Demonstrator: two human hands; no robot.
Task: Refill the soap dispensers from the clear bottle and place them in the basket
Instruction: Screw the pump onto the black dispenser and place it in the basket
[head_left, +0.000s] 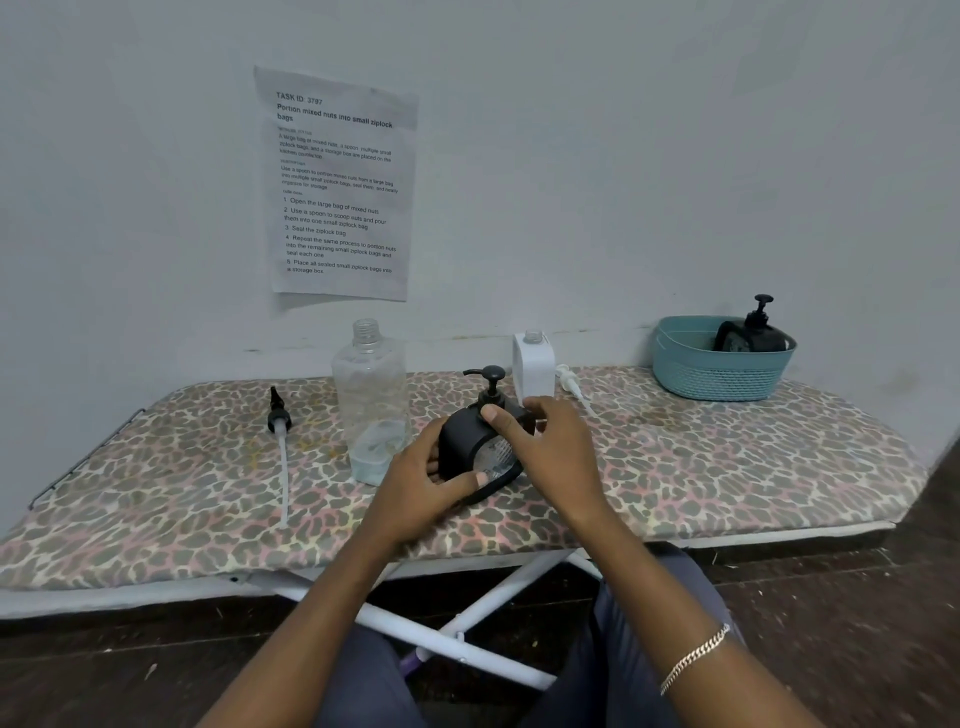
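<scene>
Holds a black dispenser (462, 441) on the table (727, 457), left hand (421, 483) fingers wrapped round its body, right hand (556, 452) fingers pinching the pump collar. Counts one finished dispenser (758, 332) in the basket (670, 338). Leaves the uncapped white dispenser (535, 371), likely unfilled, with the clear bottle (370, 395) near-empty.

Board cover (675, 457): printed cloth, matt, lightly puckered at the edges.
Board legs (498, 587): white-painted metal tube, smooth, slight sheen.
Clear bottle (370, 395): transparent plastic, glossy.
Black dispenser (462, 441): matt black casing with a clear ribbed window that catches the light.
White dispenser (534, 371): smooth white plastic, matt.
Black pump (278, 415): black plastic head, translucent whitish tube.
Basket (717, 374): teal plastic, smooth rim, weave-patterned lower wall.
Sheet (340, 182): thin paper, faintly creased.
Wall (623, 156): matt paint.
Bracelet (693, 660): bright metal chain.
Floor (831, 623): dark wood, rough-looking.
</scene>
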